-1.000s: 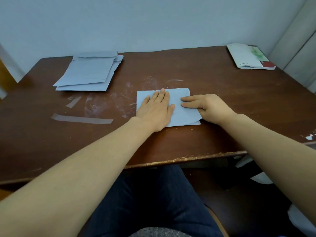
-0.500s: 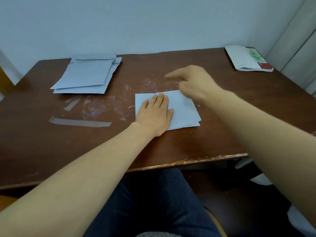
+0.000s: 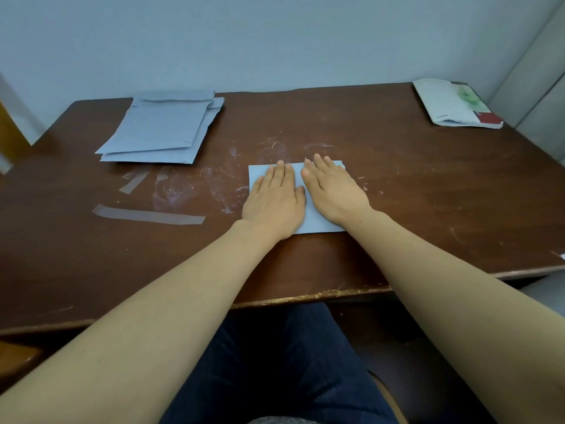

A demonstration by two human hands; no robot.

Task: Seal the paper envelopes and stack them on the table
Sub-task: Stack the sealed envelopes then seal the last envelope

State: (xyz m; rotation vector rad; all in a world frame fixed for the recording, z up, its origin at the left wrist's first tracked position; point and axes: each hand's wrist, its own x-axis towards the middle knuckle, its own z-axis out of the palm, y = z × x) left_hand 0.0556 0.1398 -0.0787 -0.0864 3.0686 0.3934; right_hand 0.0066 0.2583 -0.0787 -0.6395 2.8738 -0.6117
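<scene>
A small pale blue paper envelope (image 3: pixel 315 223) lies flat on the dark brown table (image 3: pixel 397 185), near its middle front. My left hand (image 3: pixel 276 201) presses flat on the envelope's left half, fingers straight. My right hand (image 3: pixel 331 191) lies flat on the right half, fingers straight, beside the left hand. Most of the envelope is hidden under both palms. A pile of larger pale blue envelopes (image 3: pixel 162 130) sits at the table's far left.
Strips of clear tape (image 3: pixel 146 215) stick to the table left of the envelope, among white scuff marks. A folded white packet with green and red print (image 3: pixel 455 104) lies at the far right corner. The table's front edge runs just below my forearms.
My right hand lifted off the envelope's right edge, swung up over it, and has come down flat on its right half. The flap side now lies folded flat. My left hand stayed pressed.
</scene>
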